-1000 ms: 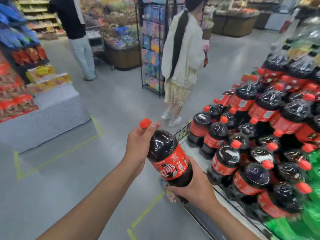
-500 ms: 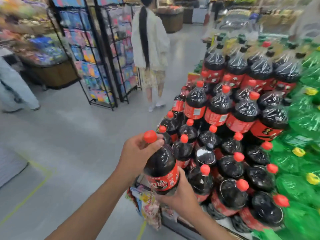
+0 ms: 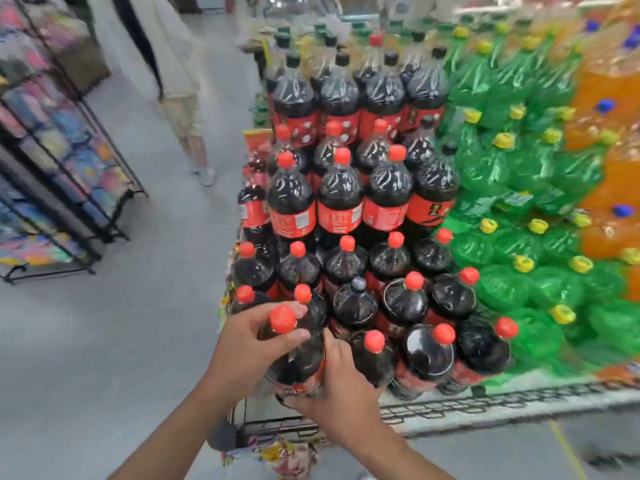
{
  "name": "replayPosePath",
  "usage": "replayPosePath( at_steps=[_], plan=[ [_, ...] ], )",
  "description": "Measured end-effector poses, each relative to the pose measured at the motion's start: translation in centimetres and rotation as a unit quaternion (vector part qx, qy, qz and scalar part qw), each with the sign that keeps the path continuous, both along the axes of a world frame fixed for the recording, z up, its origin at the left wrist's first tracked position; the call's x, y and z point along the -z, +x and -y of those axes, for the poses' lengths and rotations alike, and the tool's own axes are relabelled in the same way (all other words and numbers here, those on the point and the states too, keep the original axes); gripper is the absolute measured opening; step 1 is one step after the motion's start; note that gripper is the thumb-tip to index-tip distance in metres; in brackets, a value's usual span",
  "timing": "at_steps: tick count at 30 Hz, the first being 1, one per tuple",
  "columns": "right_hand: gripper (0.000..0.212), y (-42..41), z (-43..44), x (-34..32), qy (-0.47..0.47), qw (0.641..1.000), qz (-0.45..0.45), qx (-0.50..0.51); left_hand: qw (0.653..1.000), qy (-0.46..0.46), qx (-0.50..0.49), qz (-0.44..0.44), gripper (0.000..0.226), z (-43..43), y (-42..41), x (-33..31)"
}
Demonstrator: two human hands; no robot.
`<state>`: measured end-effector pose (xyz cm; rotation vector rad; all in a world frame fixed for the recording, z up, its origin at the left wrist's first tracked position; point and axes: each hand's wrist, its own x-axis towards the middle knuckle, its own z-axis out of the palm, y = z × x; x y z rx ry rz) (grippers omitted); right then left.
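Observation:
I hold a large cola bottle [image 3: 300,358] with a red cap and red label, upright, at the front left corner of a tiered display of cola bottles [image 3: 346,202]. My left hand [image 3: 249,344] grips its neck and shoulder just below the cap. My right hand [image 3: 341,389] grips the lower body and label from the right side. The bottle's base is hidden behind my hands, so whether it rests on the wire shelf [image 3: 450,407] I cannot tell.
Green bottles with yellow caps [image 3: 519,209] and orange bottles [image 3: 609,188] fill the display to the right. A person in a pale top [image 3: 166,64] stands in the aisle beyond. A black wire rack of colourful packets [image 3: 62,157] stands at left on the grey floor.
The view has swung right and down onto the display. Both hands have carried the bottle from out over the aisle to the display's front left corner, now more upright.

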<state>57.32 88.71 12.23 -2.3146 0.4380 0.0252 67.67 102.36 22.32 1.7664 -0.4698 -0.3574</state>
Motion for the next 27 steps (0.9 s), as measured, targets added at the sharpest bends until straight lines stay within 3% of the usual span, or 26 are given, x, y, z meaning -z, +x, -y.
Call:
replayPosePath(
  at_steps=[4, 8, 12, 19, 27],
  plan=[
    [0.124, 0.1, -1.3, 0.9, 0.035, 0.998, 0.026, 0.048, 0.996, 0.012, 0.084, 0.017, 0.041, -0.2, 1.7, 2.5],
    [0.128, -0.6, -2.3, 1.9, 0.062, 0.991, 0.035, 0.111, 0.990, 0.030, 0.137, 0.019, 0.038, -0.2, 2.3, 5.1],
    [0.124, -1.4, -3.1, 1.6, 0.003, 0.988, 0.010, 0.152, 0.987, 0.027, 0.160, -0.001, 0.036, -0.1, 2.7, 7.1],
    [0.112, -1.4, -4.1, 1.9, -0.125, 0.981, -0.059, 0.137, 0.980, 0.070, 0.186, 0.007, 0.041, 0.3, 2.7, 9.0],
    [0.112, -1.4, -4.1, 3.0, -0.171, 0.972, -0.089, 0.135, 0.976, 0.102, 0.188, 0.027, 0.045, 0.8, 2.5, 10.1]
  ],
)
